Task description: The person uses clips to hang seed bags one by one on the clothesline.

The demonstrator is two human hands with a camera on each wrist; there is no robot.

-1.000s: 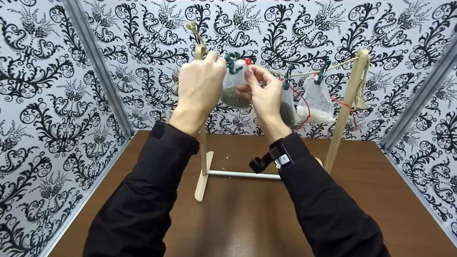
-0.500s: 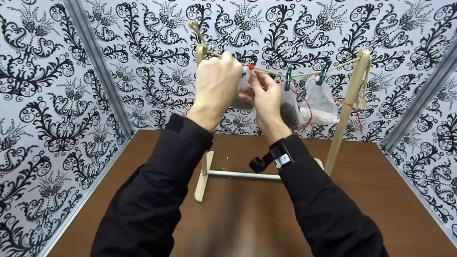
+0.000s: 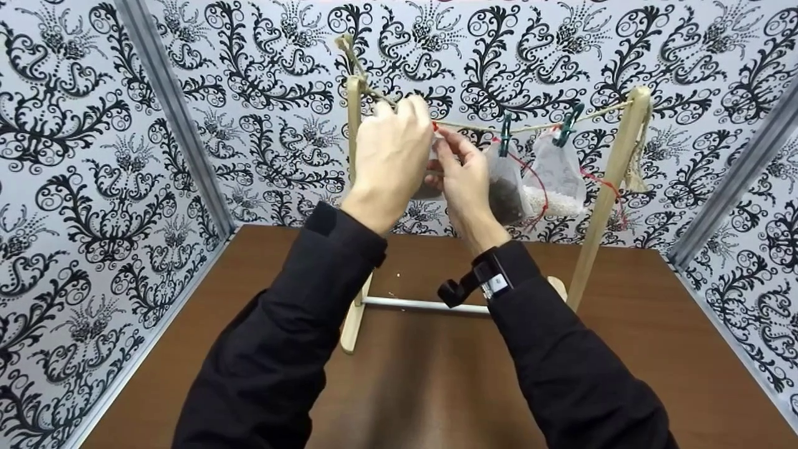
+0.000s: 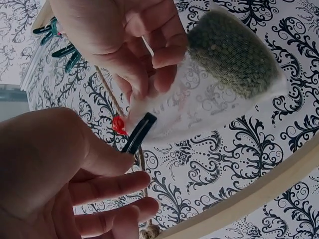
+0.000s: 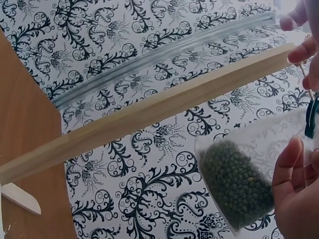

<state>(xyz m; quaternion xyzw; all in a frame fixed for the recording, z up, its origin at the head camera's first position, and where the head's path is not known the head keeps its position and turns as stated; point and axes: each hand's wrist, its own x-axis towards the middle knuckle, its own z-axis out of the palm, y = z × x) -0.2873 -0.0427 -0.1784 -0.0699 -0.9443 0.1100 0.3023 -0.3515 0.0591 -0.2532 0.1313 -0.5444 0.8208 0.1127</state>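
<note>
My left hand (image 3: 396, 153) is at the rope near the stand's left post. Between its thumb and fingers it pinches a dark green clothespin (image 4: 140, 133), whose tip lies over the neck of a white mesh bag (image 4: 192, 107). Dark green, bean-like grains (image 4: 234, 55) fill the bag's bottom. My right hand (image 3: 466, 181) pinches the bag's top edge close to a red drawstring knot (image 4: 118, 124). The rope (image 4: 107, 89) passes behind the knot. From the head view my left hand hides the clothespin and most of this bag.
Two more mesh bags hang on the right, one with dark contents (image 3: 505, 199), one with white grains (image 3: 555, 201), each under a green clothespin (image 3: 566, 126). Red cords dangle from them. The wooden stand's right post (image 3: 608, 199) and white crossbar (image 3: 430, 305) frame the brown table (image 3: 499, 386).
My left hand has moved right along the rope, toward my right hand, covering the bag with green contents in the head view. My right hand stays nearly in place, still pinching the bag.
</note>
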